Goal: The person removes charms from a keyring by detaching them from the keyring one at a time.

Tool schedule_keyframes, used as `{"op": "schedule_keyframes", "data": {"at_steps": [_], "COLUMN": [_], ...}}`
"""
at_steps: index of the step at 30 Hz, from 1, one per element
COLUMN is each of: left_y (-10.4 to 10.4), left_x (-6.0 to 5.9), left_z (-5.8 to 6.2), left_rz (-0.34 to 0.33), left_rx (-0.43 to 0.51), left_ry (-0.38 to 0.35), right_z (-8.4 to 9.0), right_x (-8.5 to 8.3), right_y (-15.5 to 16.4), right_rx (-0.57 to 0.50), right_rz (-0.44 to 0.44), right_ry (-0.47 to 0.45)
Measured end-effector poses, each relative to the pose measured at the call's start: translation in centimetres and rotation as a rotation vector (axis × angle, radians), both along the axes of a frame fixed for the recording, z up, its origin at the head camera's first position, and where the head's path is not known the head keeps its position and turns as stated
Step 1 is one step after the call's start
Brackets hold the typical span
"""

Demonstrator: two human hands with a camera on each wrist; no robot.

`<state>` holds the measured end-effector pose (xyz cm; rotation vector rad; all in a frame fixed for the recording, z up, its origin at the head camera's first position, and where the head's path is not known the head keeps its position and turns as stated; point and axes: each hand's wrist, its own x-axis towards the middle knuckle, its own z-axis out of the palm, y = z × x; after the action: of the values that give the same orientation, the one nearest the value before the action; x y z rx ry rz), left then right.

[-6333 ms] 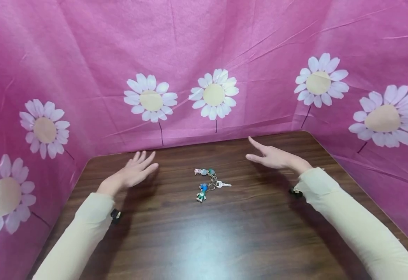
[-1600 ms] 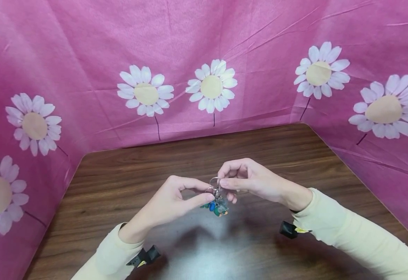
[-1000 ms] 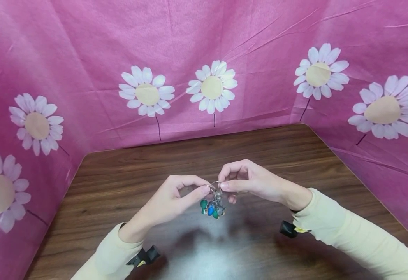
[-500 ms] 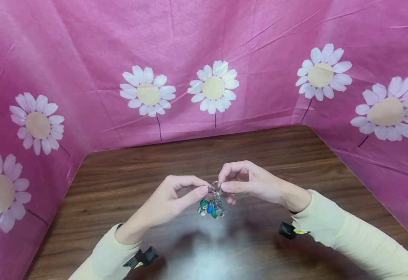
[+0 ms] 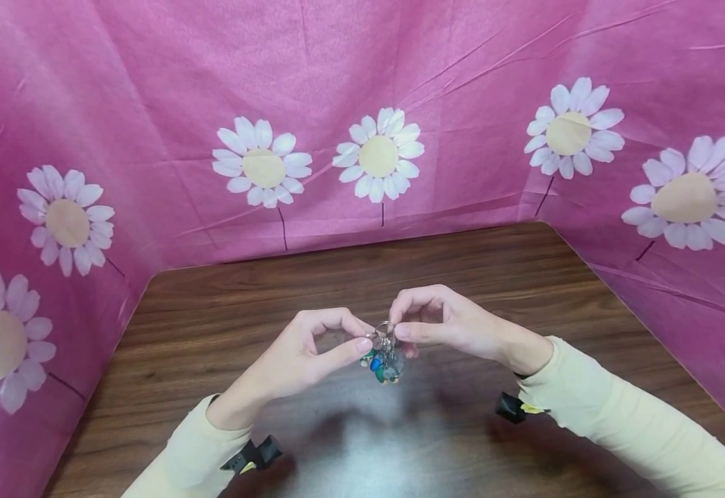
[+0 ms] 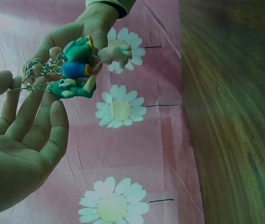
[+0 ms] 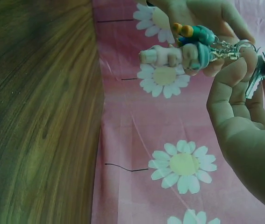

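Note:
Above the table, both hands hold a metal key ring [image 5: 384,324] strung with several small figurine charms [image 5: 382,369] on short chains. My left hand [image 5: 294,356] pinches a small ring between thumb and forefinger; a green figure [image 6: 70,87] dangles from it in the left wrist view. Beside that figure hang a blue charm [image 6: 74,70] and another green one [image 6: 78,50]. My right hand [image 5: 456,328] pinches the ring's other side by the silver key [image 7: 256,83], seen in the right wrist view. A pale figure with a teal hat [image 7: 162,56] hangs near it.
The dark wood-grain table [image 5: 225,290] spreads beneath both hands. A pink cloth [image 5: 462,41] printed with white daisies stands along its back and sides. Black wrist cameras [image 5: 512,408] sit under the cream sleeves [image 5: 599,387].
The key ring, on the table at first with both hands open and apart, is now lifted and held between them. In the last half second the charms swing slightly and the left fingers shift.

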<state>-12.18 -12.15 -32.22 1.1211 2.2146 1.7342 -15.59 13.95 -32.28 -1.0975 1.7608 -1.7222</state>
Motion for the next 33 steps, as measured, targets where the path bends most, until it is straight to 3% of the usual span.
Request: {"op": "schedule_keyframes", "data": {"at_steps": [8, 16, 25, 33], "left_y": [0.17, 0.19, -0.10, -0.19], "left_x": [-0.33, -0.57, -0.67, -0.81], "left_z": [-0.23, -0.63, -0.53, -0.63], "left_rz": [-0.087, -0.049, 0.044, 0.048], "left_rx": [0.056, 0.060, -0.038, -0.073], "left_ry": [-0.059, -0.177, -0.192, -0.213], "right_z": [-0.33, -0.59, -0.69, -0.95], "right_x": [-0.17, -0.31, -0.64, -0.97], "right_y": [-0.10, -0.02, 0.13, 0.22], "right_rx": [0.013, 0.030, 0.081, 0.094], "right_rz": [0.000, -0.007, -0.052, -0.060], "right_ry": [0.015, 0.009, 0.025, 0.050]}}
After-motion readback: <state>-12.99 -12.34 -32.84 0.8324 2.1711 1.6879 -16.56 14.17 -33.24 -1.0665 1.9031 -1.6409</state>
